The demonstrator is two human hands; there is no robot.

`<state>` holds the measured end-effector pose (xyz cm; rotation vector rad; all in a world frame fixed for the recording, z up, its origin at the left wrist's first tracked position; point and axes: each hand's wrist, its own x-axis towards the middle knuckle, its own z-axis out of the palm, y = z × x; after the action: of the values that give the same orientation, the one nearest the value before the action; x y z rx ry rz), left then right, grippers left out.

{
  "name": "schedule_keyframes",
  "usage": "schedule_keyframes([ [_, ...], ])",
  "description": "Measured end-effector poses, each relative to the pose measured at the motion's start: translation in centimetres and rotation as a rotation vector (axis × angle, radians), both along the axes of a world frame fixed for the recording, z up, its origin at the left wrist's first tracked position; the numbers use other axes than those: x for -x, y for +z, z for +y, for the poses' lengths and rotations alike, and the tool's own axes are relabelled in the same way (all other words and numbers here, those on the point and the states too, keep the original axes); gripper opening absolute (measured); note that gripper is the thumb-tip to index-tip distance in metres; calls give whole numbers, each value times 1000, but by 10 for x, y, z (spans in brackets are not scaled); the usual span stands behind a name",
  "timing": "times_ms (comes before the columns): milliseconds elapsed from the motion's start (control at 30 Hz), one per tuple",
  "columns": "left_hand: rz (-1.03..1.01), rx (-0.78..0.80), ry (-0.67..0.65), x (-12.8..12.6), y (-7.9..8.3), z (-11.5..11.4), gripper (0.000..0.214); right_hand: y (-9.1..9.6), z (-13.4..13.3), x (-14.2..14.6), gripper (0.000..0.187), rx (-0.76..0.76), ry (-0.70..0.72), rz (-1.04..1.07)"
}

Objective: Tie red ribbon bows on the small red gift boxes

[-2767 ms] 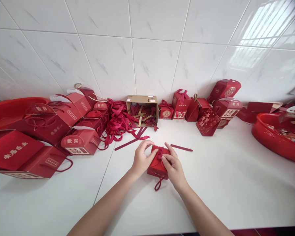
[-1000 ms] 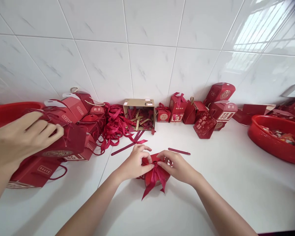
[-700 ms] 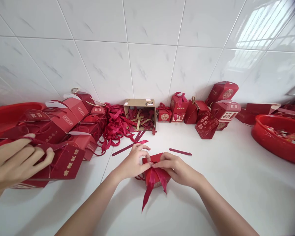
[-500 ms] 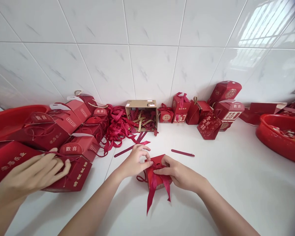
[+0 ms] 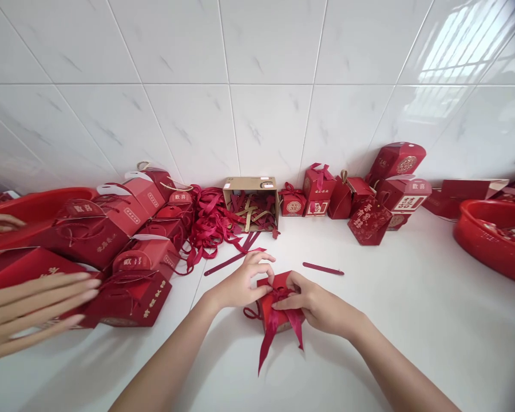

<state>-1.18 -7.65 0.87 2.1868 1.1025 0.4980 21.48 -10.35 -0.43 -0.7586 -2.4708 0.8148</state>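
In the middle of the counter a small red gift box (image 5: 280, 280) stands with a dark red ribbon (image 5: 269, 339) tied in a bow at its top. Two ribbon tails hang down its near side, and a red cord loop (image 5: 251, 313) sticks out on the left. My left hand (image 5: 245, 281) pinches the ribbon at the bow's left side with thumb and forefinger. From the right, my right hand (image 5: 309, 297) grips the bow between thumb and fingers. The knot is partly covered by my fingers.
Another person's hands, one in front (image 5: 38, 309), reach in at left beside stacked red boxes (image 5: 129, 297). Behind lie a ribbon heap (image 5: 214, 220) and an open carton (image 5: 251, 183) of straps. Finished-looking boxes (image 5: 320, 189) and a red basin (image 5: 476, 246) stand right.
The other person's front hand has moved left off the near stacked box, and a second hand has appeared at the left edge. My hands keep their hold; the view has shifted slightly.
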Motion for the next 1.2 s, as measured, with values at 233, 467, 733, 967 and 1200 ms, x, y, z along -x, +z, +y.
schedule_keyframes([
  [233, -2, -62, -78, -2, 10, 0, 14, 0, 1, 0, 32, 30, 14, 65],
  [467, 112, -118, -91, -2, 17, 3, 10, -2, 1, -1, 30, 34, 3, 54],
  [733, 203, -14, -164, -4, 23, 7, 3, -2, 0, 1, 32, 40, -5, 73],
  [967, 169, 73, -190, -2, 19, 10, 4, -9, 1, 1, 30, 111, -24, 99],
  [1200, -55, 165, -302, 2, 4, 19, 10, -5, 2, -1, 31, 91, 3, 103],
])
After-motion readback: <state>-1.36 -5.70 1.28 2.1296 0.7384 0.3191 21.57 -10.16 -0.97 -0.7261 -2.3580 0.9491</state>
